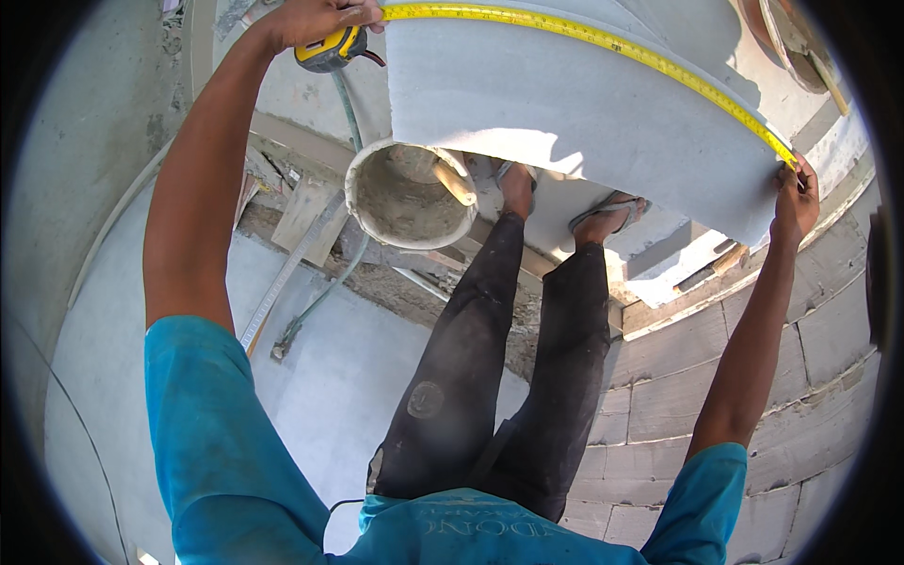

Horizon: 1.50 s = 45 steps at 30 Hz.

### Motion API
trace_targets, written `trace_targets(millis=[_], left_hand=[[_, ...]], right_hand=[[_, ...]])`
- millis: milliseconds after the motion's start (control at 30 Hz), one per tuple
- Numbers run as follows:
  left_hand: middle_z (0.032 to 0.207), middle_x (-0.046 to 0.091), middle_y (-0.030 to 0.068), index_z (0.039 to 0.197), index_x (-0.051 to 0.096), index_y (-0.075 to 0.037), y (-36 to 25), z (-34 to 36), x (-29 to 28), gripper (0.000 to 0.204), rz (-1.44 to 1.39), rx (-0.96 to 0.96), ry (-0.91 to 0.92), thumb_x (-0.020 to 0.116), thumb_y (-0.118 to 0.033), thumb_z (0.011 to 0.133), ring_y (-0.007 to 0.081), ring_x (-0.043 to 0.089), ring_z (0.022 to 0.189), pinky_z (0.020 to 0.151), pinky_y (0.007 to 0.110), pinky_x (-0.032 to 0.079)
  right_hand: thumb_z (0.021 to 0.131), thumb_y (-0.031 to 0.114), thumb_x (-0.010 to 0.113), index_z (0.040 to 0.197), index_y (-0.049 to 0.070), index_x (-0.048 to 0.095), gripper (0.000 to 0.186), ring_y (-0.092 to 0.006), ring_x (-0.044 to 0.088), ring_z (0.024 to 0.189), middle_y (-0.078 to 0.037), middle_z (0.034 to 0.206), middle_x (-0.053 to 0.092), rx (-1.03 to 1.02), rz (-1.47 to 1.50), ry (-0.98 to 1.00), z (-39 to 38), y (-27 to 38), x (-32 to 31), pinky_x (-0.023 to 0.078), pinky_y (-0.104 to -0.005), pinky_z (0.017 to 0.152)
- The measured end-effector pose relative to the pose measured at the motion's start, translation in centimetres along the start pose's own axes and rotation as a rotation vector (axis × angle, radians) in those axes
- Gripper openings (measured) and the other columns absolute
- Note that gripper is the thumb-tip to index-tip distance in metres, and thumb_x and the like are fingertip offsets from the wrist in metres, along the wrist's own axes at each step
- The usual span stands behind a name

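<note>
My left hand [315, 19], at the top left, is closed on a yellow and black tape measure [331, 49]. From it the yellow tape blade [603, 40] runs out to the right in an arc, lying along the far edge of a large flat grey panel [527, 89]. At the right corner of that panel, my right hand [797, 200] pinches the blade's end against the edge. The panel is held or propped above my feet; what bears it is hidden.
A mortar-caked bucket [356, 202] with a wooden handle [455, 184] inside stands left of my sandalled feet [603, 219]. A greenish hose [325, 292] and a long metal ruler [287, 273] lie beside it. A grey block wall [673, 400] rises at right.
</note>
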<state>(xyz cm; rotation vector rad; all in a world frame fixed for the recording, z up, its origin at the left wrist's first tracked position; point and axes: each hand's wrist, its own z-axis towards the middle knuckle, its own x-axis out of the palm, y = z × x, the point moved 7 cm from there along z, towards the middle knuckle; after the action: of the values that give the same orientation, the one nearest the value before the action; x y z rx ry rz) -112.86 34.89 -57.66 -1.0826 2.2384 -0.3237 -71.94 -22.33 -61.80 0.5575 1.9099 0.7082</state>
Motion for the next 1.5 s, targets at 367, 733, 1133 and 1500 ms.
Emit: trace_targets(millis=[367,733,1133,1500], left_hand=[[0.099,0.073,0.0024,0.108,0.076,-0.011,1.0,-2.3,0.5,0.034,-0.330,-0.191,0.219,0.074,-0.041,0.094,0.0074,0.067,0.088,0.080,0.023,0.055],[0.099,0.075,0.0036,0.113,0.076,-0.005,1.7,-1.4,-0.1,0.030,-0.295,-0.196,0.119,0.067,-0.030,0.100,0.0133,0.069,0.094,0.089,0.030,0.054],[0.092,0.073,0.0025,0.109,0.075,-0.007,1.2,0.0,-0.3,0.026,-0.193,-0.142,0.000,0.064,-0.029,0.100,0.0117,0.067,0.087,0.081,0.028,0.054],[0.079,0.057,-0.0014,0.098,0.064,-0.009,2.1,0.2,1.0,0.038,-0.034,-0.103,-0.030,0.053,-0.045,0.105,0.0103,0.055,0.074,0.072,0.029,0.048]], right_hand=[[0.098,0.006,0.066,0.124,0.004,0.069,0.026,-0.0093,0.064,0.091,-0.004,0.108,0.070,0.057,0.089,-0.044,0.0,-0.7,-1.5,0.055,-0.0238,0.076],[0.096,0.013,0.070,0.125,0.002,0.069,0.031,-0.0111,0.067,0.088,-0.008,0.103,0.073,0.047,0.062,-0.049,0.3,-1.1,-1.9,0.054,-0.0251,0.076],[0.098,0.008,0.069,0.124,0.003,0.070,0.026,-0.0062,0.060,0.076,-0.003,0.098,0.073,0.036,0.036,-0.077,0.4,0.3,-0.7,0.047,-0.0210,0.068],[0.097,0.012,0.071,0.128,0.002,0.067,0.033,-0.0102,0.066,0.086,-0.006,0.101,0.074,-0.015,0.053,-0.007,0.3,0.6,0.1,0.053,-0.0242,0.077]])
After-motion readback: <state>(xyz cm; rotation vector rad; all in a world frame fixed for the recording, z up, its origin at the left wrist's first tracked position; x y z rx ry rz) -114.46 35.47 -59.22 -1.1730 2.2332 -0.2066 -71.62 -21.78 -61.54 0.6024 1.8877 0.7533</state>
